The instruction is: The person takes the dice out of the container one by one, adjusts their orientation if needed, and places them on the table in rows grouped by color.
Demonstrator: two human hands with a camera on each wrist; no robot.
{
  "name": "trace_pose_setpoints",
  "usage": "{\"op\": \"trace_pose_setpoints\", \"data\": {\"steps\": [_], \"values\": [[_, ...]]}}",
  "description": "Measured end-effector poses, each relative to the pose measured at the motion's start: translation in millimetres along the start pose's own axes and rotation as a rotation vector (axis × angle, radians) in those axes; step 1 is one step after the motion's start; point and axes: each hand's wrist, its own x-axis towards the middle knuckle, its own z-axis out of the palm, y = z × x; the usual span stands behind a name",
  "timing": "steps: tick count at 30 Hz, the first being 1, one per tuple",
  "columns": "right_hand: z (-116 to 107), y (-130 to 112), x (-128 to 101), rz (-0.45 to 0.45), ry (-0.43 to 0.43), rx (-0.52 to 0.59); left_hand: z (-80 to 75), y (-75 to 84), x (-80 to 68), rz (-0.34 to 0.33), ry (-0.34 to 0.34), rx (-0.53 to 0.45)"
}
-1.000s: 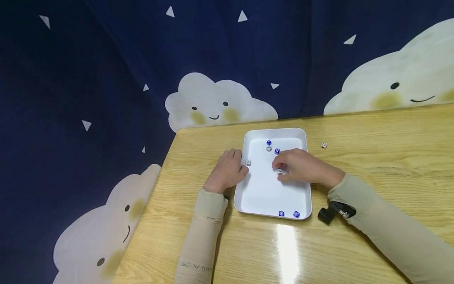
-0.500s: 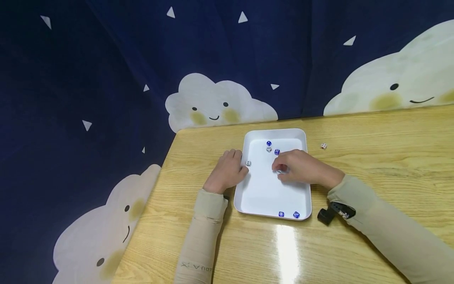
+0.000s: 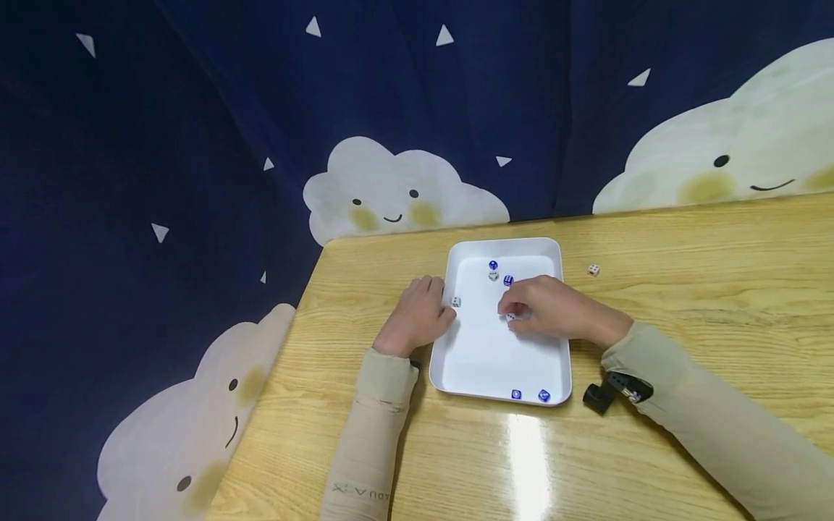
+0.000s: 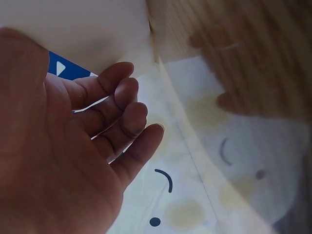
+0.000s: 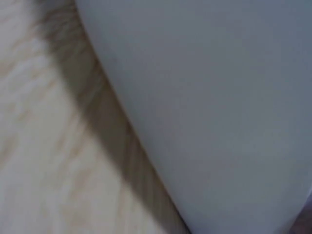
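Observation:
A white tray lies on the wooden table with several blue and white dice in it. My right hand reaches over its right rim, thumb and curled fingers pinching a white die low over the tray floor. At the left rim rests my left hand, its thumb over the edge beside another white die. In the left wrist view, the fingers are loosely bent outside the tray wall. The right wrist view shows only the tray's outer wall and the table, neither fingers nor die.
Near the tray's far end sit a blue die, a white die and another blue die. Two blue dice lie along the near edge. One white die is outside, right of the tray. A dark cloud-print curtain hangs behind.
The right thumb and fingers have closed slightly around the white die, which shows less between them. The left hand and the other dice keep their places; the view has shifted a little.

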Motion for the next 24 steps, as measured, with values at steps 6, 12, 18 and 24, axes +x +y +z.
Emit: {"op": "trace_pose_setpoints", "data": {"steps": [6,12,18,24], "values": [[-2.6,0.5,-1.6,-0.023,0.015,0.029,-0.3,0.8,0.2,-0.002,-0.005,0.001],[-2.3,2.5,-1.5,-0.031,0.036,0.023,0.9,1.1,0.1,-0.002,-0.001,-0.005],[-6.5,2.2,-2.0,-0.024,0.042,0.028,2.1,1.6,-0.2,-0.001,-0.005,-0.023],[-19.7,1.2,-6.4,0.0,0.068,0.043,1.0,1.9,-0.9,-0.007,-0.009,-0.033]]}}
